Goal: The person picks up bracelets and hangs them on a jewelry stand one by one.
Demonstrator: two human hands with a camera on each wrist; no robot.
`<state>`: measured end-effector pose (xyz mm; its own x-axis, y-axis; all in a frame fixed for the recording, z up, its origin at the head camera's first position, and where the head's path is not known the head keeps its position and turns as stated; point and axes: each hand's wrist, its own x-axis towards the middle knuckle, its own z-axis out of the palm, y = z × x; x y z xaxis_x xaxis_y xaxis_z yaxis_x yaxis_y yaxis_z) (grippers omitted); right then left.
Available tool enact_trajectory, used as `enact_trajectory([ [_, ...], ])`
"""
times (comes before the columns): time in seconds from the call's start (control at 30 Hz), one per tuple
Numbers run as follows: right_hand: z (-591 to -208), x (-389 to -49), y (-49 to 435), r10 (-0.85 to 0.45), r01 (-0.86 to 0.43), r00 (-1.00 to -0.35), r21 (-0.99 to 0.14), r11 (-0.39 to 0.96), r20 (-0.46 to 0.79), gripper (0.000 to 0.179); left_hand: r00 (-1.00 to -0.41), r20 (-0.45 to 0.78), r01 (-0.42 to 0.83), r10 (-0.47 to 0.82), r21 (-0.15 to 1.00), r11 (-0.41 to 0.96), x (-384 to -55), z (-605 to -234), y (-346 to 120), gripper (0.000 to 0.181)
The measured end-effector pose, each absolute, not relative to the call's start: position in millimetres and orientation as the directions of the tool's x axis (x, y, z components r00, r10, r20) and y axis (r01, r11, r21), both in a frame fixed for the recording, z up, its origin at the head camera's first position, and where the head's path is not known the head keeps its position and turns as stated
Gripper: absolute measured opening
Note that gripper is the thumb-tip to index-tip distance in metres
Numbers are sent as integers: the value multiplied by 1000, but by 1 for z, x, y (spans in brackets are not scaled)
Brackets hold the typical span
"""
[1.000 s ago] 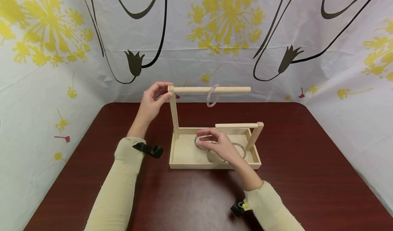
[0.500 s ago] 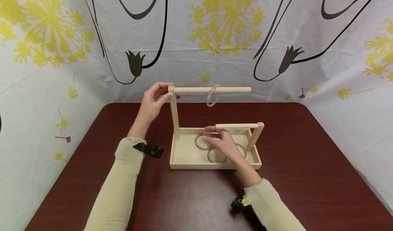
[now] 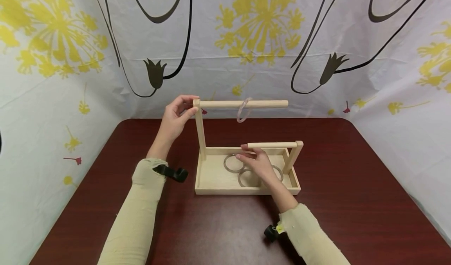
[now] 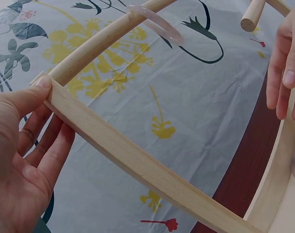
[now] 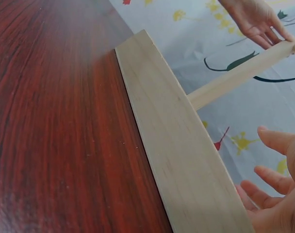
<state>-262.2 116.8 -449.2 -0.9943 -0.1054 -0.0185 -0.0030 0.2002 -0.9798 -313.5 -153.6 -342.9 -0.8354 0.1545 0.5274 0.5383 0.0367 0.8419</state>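
My left hand (image 3: 175,112) pinches the top of the tall post (image 3: 200,134) of a wooden stand, thumb in front and fingers behind. A translucent pale bangle (image 3: 239,114) hangs on the upper rod (image 3: 267,103). My right hand (image 3: 260,165) is over the stand's tray (image 3: 225,192) with fingers relaxed and nothing in them; its fingertips are at the free end of the lower rod (image 3: 273,145). In the tray lie one bangle (image 3: 224,164) at the back, another (image 3: 239,177) in front, and a third (image 3: 282,173) partly hidden by my right hand.
The lower rod is carried by a short post (image 3: 294,158) at the tray's right end. Around the stand spreads a dark red wooden table (image 3: 338,171). A white cloth with printed flowers (image 3: 204,30) hangs behind and at both sides.
My right hand has drawn away from the back bangle, shifting right toward the lower rod's end. That bangle lies in the tray. My left hand stays at the post.
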Motion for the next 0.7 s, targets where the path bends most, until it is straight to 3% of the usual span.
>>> enact_trajectory([
  [0.7,-459,-268,110,-75,52,-993,-915,401,-90,59,-845,514,526,149,849,55,-310,-341,-152,30],
])
